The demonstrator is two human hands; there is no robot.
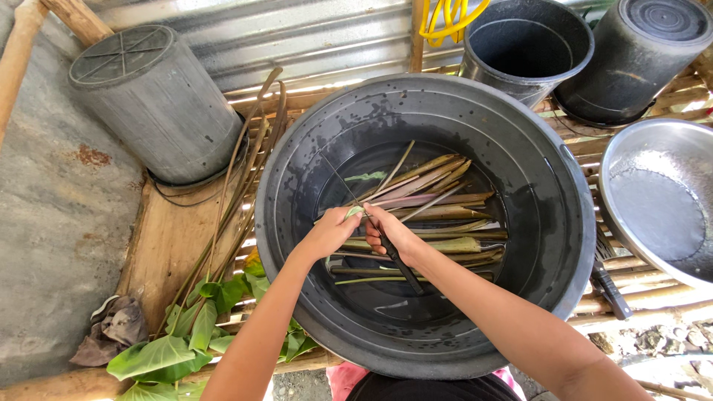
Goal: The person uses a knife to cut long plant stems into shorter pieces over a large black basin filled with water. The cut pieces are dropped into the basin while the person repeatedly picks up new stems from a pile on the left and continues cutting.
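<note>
Both my hands meet over a large black basin [549, 171] holding water and several peeled plant stalks [438, 212]. My left hand [332, 232] pinches a thin green stalk piece [353, 212] at its end. My right hand [390, 234] grips a dark-handled knife [405, 269], its handle pointing toward me and its blade end meeting the stalk piece between my two hands. The blade itself is mostly hidden by my fingers.
Unpeeled stalks with green leaves [200, 327] lean beside the basin on the left. An upturned grey bucket [152, 96] stands at back left, two black buckets [527, 41] at back right, a metal basin [657, 197] at right, a crumpled rag [115, 330] at lower left.
</note>
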